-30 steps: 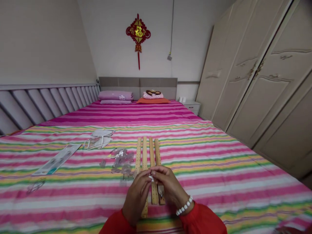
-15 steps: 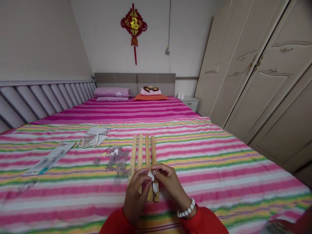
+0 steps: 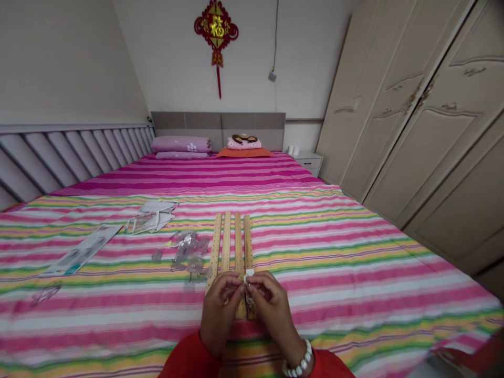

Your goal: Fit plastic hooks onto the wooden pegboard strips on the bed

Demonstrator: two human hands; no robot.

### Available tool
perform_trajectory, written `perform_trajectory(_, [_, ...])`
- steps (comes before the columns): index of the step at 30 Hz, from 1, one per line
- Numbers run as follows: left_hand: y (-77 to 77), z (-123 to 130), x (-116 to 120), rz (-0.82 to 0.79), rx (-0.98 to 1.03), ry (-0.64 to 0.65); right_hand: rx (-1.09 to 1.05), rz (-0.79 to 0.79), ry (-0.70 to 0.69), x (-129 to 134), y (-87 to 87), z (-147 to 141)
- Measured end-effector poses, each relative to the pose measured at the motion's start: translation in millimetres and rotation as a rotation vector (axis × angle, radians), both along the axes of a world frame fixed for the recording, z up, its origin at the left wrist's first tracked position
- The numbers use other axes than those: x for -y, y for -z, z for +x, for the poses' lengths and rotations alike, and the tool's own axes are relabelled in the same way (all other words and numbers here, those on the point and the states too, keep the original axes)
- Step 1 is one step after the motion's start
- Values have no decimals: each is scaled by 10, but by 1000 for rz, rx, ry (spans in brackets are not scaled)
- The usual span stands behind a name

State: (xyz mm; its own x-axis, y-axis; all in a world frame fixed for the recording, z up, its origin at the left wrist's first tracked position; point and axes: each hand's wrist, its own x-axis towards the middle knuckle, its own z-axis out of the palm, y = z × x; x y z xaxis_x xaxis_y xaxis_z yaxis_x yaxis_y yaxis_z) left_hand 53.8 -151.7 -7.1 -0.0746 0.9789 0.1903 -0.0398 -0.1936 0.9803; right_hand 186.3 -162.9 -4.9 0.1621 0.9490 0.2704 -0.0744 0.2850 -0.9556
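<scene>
Four strips of pale wood with rows of small holes lie side by side on the bedspread, among them the rightmost strip (image 3: 248,241). Over its near part, a small white hook (image 3: 249,273) sits at the fingertips of both my hands. My left hand (image 3: 222,304) pinches at its left side, and my right hand (image 3: 271,304) pinches at its right, fingertips nearly touching. Whether its back rests on the wood is hidden. Another white hook (image 3: 250,301) on the same strip shows partly below my fingers. A white bead bracelet circles my right wrist.
Left of the strips lies a pile of clear plastic hooks (image 3: 191,254). Farther left are a flat package (image 3: 82,252), white papers (image 3: 153,215) and a tangle of thin wire-like loops (image 3: 46,293). Folded bedding (image 3: 181,143) lies by the headboard; wardrobes (image 3: 425,131) stand at right.
The white hook, held up between my fingers before, is now lower and over the rightmost strip. My hands have drawn closer together, and the view has tilted slightly down.
</scene>
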Motion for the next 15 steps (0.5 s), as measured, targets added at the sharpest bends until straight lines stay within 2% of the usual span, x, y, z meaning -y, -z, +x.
perform_trajectory(3, [-13,-2,-34,-77,56,-56,-218,-147,-20,11,82,-39])
perform_trajectory(6, [-15,6,-35,-159,81,-52,-359,-245,-14,6,138,-56])
perform_trajectory(11, [37,58,-4,-210,37,29,-376,-248,45,1,144,-86])
perform_trajectory(15, [36,59,-29,-243,84,86,-379,-243,11,20,141,-119])
